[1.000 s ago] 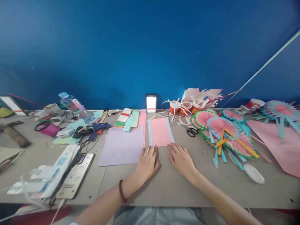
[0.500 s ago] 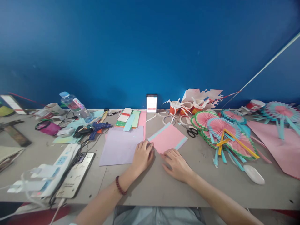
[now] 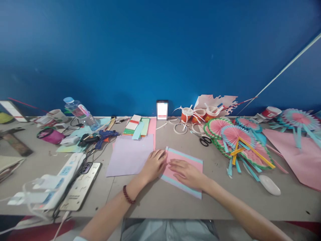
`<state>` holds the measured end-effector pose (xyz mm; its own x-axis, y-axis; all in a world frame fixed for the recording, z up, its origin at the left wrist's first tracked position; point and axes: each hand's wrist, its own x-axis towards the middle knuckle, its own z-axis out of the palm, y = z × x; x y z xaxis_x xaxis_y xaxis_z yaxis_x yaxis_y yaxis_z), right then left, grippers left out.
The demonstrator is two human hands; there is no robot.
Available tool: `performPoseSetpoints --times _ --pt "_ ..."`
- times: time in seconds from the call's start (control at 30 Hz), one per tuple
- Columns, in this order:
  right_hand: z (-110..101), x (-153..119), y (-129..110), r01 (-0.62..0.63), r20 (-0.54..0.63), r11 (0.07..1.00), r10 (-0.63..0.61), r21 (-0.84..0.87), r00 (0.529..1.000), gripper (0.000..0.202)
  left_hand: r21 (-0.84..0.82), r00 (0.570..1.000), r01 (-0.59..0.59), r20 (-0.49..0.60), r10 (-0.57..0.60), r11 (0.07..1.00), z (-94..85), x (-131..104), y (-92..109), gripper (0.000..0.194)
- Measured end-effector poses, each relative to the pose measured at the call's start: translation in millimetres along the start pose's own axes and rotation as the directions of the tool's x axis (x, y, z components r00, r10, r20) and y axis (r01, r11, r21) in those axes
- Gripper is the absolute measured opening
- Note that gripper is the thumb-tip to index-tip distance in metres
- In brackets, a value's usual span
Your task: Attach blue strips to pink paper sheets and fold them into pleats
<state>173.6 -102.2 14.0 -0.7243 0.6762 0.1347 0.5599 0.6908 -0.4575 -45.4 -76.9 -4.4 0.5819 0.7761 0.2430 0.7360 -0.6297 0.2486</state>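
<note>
A pink sheet of paper with light blue strips along two opposite edges lies on the table before me, turned at a slant. My right hand rests flat on its middle, fingers stretched to the left. At the sheet's left edge is my left hand, fingers extended and lying down, the tips touching or close to the pink paper. Just left of that hand, a lilac sheet lies flat, its right edge near my wrist and fingers.
Scissors and paper fans lie to the right, with a white spoon-like piece nearer me. Leftward are a phone, a power strip, a glue gun and a bottle. Red cups stand at the back.
The pink sheet has turned and come nearer to me, its blue strips now along the far and near edges. My right hand has moved from its near edge onto its surface.
</note>
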Motion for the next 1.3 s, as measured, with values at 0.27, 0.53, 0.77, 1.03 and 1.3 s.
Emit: performPoseSetpoints --times 0.27,0.53,0.77,1.03,1.3 --pt "-11.6 12.1 28.9 -0.006 0.036 0.987 0.012 -0.163 0.999 0.045 0.001 0.986 -0.154 0.073 0.153 0.988 -11.9 2.5 -6.7 0.036" --pt "2.6 14.7 40.8 -0.051 -0.079 0.932 0.024 -0.358 0.997 0.043 0.031 0.999 -0.034 0.010 0.034 0.999 -13.9 4.7 -11.9 0.026" --pt "-2.3 16.4 63.7 -0.323 -0.186 0.823 0.266 -0.467 0.946 0.046 0.064 0.998 0.040 -0.053 -0.036 0.997 -25.0 9.8 -8.3 0.030" --pt "-0.7 34.2 62.5 -0.376 -0.247 0.792 0.289 -0.481 0.925 0.044 0.134 1.000 -0.016 -0.019 0.018 0.991 8.3 50.8 5.2 0.034" --pt "3.7 37.3 59.3 -0.404 -0.309 0.780 0.281 -0.479 0.909 0.041 0.142 0.998 0.042 -0.061 -0.034 0.989 31.5 60.0 1.9 0.048"
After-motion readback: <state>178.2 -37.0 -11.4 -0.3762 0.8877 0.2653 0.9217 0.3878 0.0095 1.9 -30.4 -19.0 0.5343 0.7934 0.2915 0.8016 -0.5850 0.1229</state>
